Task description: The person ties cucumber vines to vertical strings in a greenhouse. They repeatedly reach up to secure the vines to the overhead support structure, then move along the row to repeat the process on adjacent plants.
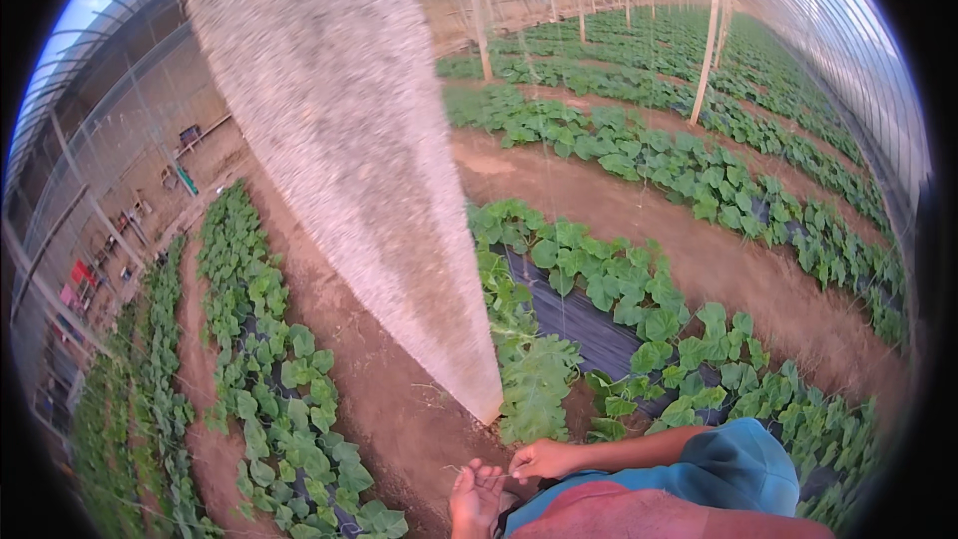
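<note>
Low in the picture, my two hands are close together over the brown soil. My right hand (pixel 539 460) comes in from the right, its thumb and fingertips pinched on a thin pale strand (pixel 499 477). The strand runs across to my left hand (pixel 477 501), palm turned up and fingers partly curled around it. I cannot tell whether it is string or a dry stem. Just beyond my hands stand a broad, lobed leafy plant (pixel 537 384) and the foot of a thick concrete post (pixel 349 140).
Rows of green vine plants (pixel 274 369) grow on both sides, some through black plastic mulch (pixel 574 319). Bare soil paths (pixel 389 419) lie between them. Thin strings hang from above. Slim posts (pixel 710 40) stand farther back under the arched greenhouse roof. Red items (pixel 83 273) are at the left wall.
</note>
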The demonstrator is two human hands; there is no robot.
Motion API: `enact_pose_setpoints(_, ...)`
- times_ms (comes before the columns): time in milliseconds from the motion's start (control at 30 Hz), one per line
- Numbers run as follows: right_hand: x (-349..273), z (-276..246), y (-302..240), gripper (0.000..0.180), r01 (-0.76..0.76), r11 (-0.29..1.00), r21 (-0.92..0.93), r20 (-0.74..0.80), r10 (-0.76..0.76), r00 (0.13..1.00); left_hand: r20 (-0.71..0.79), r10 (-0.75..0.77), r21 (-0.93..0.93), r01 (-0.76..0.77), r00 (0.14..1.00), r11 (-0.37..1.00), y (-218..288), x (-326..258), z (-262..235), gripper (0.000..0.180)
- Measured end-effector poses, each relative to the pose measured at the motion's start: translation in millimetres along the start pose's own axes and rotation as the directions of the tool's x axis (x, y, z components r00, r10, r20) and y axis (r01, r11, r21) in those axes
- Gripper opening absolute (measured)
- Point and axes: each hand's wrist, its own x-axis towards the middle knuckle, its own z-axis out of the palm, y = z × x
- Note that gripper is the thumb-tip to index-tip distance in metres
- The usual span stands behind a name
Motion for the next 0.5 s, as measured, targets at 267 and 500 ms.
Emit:
enact_pose_setpoints(267, 62.1, 53.4, -0.7, 0.027, -0.057, 0.864, -0.501, 0.154, 0.153, 0.976, 0.051, 0.073, 0.027, -0.074, 0.996, 0.997, 75.7, -17.0, -125.2, 0.037)
enact_pose_setpoints(500, 124.2, 91.8, -23.9, 0.026, 0.043, 0.809, -0.587, 0.234, 0.118, 0.965, -0.133, 0.105, -0.006, -0.107, 0.986, 0.994, 136.0, -22.7, -201.0, 0.037)
